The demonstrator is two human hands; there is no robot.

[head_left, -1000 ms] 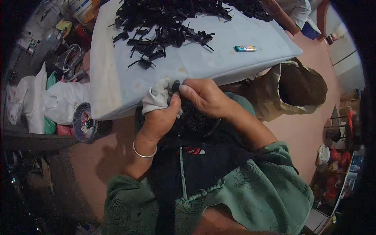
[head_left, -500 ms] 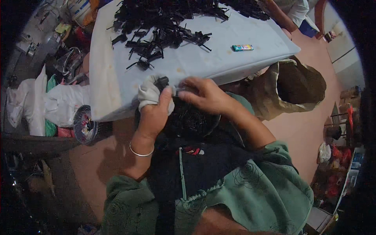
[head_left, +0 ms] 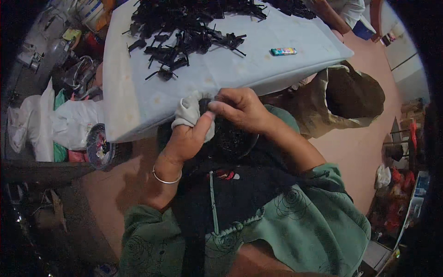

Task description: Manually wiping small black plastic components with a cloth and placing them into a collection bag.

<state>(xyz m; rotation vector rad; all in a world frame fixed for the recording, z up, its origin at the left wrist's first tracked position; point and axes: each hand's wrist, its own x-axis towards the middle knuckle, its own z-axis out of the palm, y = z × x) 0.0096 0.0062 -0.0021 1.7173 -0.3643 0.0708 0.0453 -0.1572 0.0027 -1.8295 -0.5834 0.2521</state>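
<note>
My left hand is closed, with a whitish cloth bunched around its fingers. Between thumb and cloth it grips a small black plastic part, mostly covered by the fingers. From the right, my right hand meets it, thumb and forefinger pinched together at the part's edge; what lies between those fingertips is too small to make out. Below both hands a dark round container holds black bits in my lap. Similar black parts with thin prongs form a large pile on the pale-covered table.
A small green-and-blue packet lies on the table's right part. An open brown sack stands on the floor to the right. At left are white bags and a clear tub. Another person's arm reaches in at the far right.
My left hand, cloth and black part have shifted slightly right, up against my right hand. The right fingers, blurred and apart before, are now pinched at the part.
</note>
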